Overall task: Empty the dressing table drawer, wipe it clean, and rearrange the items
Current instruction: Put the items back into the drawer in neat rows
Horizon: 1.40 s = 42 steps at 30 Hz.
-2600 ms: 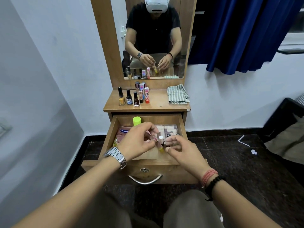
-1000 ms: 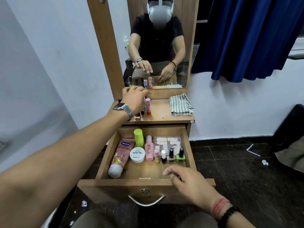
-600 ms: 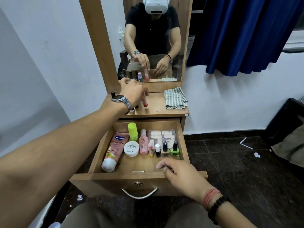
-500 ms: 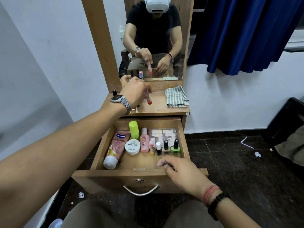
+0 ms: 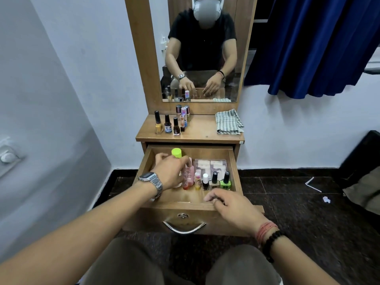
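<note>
The wooden drawer [image 5: 236,173] stands pulled open. My left hand [image 5: 169,173] is inside it and holds a pink stick with a red cap [image 5: 185,185] upright beside a pink bottle [image 5: 190,171]. To their right runs a row: a small yellow bottle [image 5: 197,180], a white-capped bottle [image 5: 205,181], a beige nail polish [image 5: 214,181] and a green nail polish [image 5: 225,182]. Behind them are a green-capped bottle [image 5: 176,152] and a clear packet [image 5: 211,165]. My right hand [image 5: 230,206] rests on the drawer's front edge with loosely curled fingers, holding nothing.
On the table top [image 5: 201,130] stand three nail polish bottles [image 5: 168,126] and a small cluster of tubes [image 5: 183,116] at the left, with a folded striped cloth [image 5: 228,121] at the right. A mirror [image 5: 201,48] rises behind. The drawer handle [image 5: 184,228] faces my knees.
My left hand picked the red-capped stick off the table top and brought it down into the drawer, beside the pink bottle. My right hand stayed on the drawer's front edge.
</note>
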{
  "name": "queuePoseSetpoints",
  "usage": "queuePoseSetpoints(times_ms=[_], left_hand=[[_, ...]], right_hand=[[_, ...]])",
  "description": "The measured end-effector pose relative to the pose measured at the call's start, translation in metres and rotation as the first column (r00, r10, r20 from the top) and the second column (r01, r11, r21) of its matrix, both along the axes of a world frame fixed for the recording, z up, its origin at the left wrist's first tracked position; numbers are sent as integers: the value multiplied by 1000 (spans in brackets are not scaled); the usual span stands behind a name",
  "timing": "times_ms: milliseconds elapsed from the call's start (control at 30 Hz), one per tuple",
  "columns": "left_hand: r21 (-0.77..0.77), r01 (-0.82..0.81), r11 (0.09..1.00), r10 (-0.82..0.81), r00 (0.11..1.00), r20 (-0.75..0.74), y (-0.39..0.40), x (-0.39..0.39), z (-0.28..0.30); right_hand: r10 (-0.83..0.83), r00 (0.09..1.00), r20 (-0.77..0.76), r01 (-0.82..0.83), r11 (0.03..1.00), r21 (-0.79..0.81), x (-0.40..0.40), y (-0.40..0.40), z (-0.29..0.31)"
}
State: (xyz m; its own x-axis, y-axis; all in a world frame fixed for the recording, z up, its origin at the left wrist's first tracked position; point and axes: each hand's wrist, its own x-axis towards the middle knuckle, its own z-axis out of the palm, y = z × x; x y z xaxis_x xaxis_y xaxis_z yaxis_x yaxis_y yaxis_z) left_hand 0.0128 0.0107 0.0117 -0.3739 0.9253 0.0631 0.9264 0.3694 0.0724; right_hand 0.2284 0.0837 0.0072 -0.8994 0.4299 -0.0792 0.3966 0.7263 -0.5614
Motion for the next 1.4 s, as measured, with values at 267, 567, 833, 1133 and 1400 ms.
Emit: queuePoseSetpoints(times_ms=[267,567,833,1133,1400], left_hand=[[36,-9,999,8,999,45,7,-5,-30],[91,8,996,-14,998,67,12,2,-32],[58,16,998,-20,998,62,12,3,-22],[251,106,962,-108,994,-8,20,-21,48],[283,-142,949,198,963,-183,60,-77,92]], right_hand=[[3,1000,-15,-4,1000,-17,0,2,-4],[-5,1000,-21,4,999,-31,-1,2,-6],[3,1000,-18,-3,1000,-26,0,1,-5],[-4,999,-38,3,1000,0,-1,1,-9],[-13,999,-44,13,1000,7,-1,1,-11]])
